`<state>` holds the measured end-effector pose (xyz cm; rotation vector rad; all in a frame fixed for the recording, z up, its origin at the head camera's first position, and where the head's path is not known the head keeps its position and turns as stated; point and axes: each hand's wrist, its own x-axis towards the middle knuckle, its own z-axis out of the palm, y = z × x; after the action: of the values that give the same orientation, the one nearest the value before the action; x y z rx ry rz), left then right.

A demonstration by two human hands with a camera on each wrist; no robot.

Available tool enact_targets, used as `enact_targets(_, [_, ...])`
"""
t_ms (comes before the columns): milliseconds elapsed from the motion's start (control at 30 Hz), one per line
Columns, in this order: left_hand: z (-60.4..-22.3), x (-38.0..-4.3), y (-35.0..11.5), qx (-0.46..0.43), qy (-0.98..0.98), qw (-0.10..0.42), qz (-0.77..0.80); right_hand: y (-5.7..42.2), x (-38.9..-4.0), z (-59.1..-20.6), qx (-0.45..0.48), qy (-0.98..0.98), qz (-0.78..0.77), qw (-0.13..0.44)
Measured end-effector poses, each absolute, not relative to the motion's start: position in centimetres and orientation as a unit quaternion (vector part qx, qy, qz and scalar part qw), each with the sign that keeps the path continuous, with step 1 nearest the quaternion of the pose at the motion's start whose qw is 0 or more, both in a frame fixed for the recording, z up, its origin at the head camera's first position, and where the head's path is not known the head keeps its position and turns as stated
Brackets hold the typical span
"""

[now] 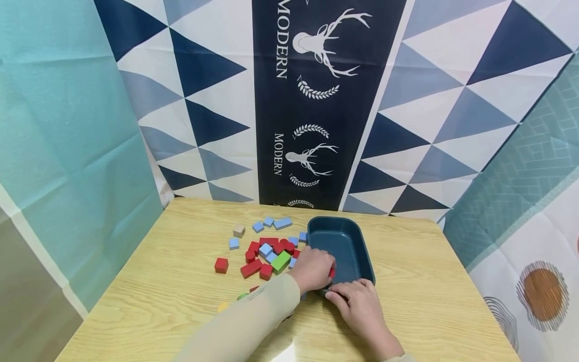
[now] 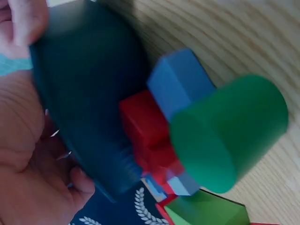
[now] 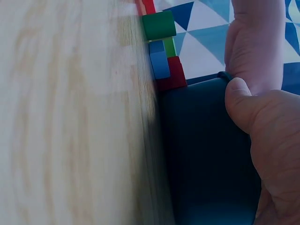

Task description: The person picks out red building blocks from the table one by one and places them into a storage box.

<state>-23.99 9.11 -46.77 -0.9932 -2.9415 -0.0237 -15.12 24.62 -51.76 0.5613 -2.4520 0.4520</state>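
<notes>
A dark teal tray (image 1: 367, 251) stands on the wooden table. My left hand (image 1: 312, 269) reaches over its near left wall, fingers curled inside, with a small red block (image 1: 332, 272) showing at the fingertips. In the left wrist view the tray's outer wall (image 2: 93, 93) hides part of those fingers. My right hand (image 1: 359, 304) grips the near rim, thumb (image 3: 239, 96) on the outside of the wall. Close beside the tray's left side lie a green cylinder (image 2: 229, 133), a blue block (image 2: 180, 82) and a red block (image 2: 143, 117).
Left of the tray is a loose cluster of red, blue and green blocks, with a green block (image 1: 281, 262) on top. A red cube (image 1: 221, 265) and a plain wooden cube (image 1: 238, 231) lie farther left. My left sleeve partly covers a yellow piece (image 1: 223, 306). Patterned cloth hangs behind the table.
</notes>
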Motion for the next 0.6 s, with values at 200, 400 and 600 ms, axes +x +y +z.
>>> enact_targets(200, [-47.3, -25.1, 9.4, -0.278, -0.960, 0.027, -0.019, 24.6, -15.1, -51.9, 0.211, -0.917, 0.170, 0.292])
enact_targets(400, [-48.1, -25.7, 9.7, -0.261, -0.965, 0.008, -0.024, 24.5, -15.2, -52.0, 0.214, -0.914, 0.171, 0.298])
enact_targets(600, [-48.2, -25.7, 9.9, -0.255, -0.967, 0.005, -0.021, 24.6, -15.4, -52.0, 0.218, -0.911, 0.173, 0.304])
